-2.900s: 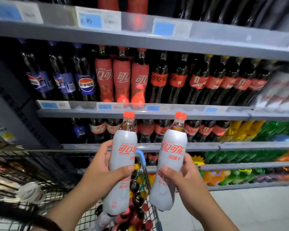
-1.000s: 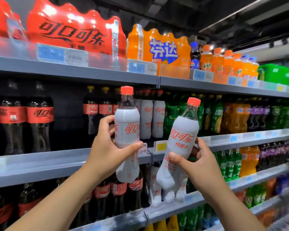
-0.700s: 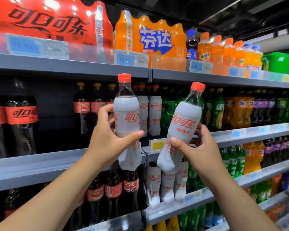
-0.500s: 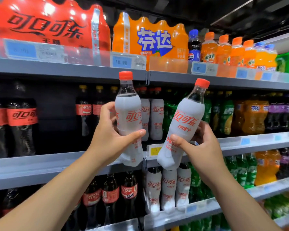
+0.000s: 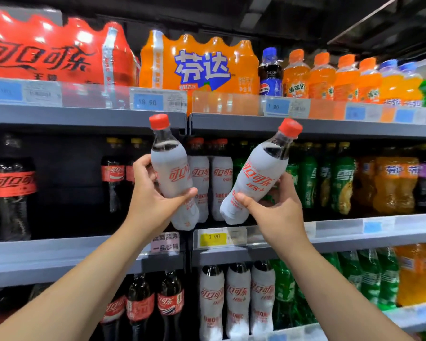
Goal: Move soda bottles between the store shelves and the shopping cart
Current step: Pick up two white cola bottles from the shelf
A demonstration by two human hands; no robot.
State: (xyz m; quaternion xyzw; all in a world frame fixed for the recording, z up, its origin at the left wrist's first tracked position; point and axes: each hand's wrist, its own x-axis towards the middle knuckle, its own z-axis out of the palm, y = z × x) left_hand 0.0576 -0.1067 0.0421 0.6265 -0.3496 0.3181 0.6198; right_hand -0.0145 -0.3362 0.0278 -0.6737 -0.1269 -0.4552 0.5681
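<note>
My left hand [image 5: 153,205] grips a white-sleeved cola bottle with a red cap [image 5: 170,168], held upright in front of the middle shelf. My right hand [image 5: 278,212] grips a second white cola bottle [image 5: 256,175], tilted to the right with its cap near the upper shelf's edge. Both bottles hover just in front of two matching white bottles [image 5: 212,183] standing on the middle shelf [image 5: 342,232]. The shopping cart is out of view.
Red cola multipacks [image 5: 47,52] and an orange multipack [image 5: 199,62] sit on the top shelf [image 5: 84,114]. Dark cola bottles [image 5: 12,193] stand at left, green and orange sodas [image 5: 342,183] at right. More white bottles [image 5: 236,301] stand on the lower shelf.
The view has swung up from the cart to the upper shelves. Both hands have raised their bottles and brought them closer to the white bottles on the middle shelf.
</note>
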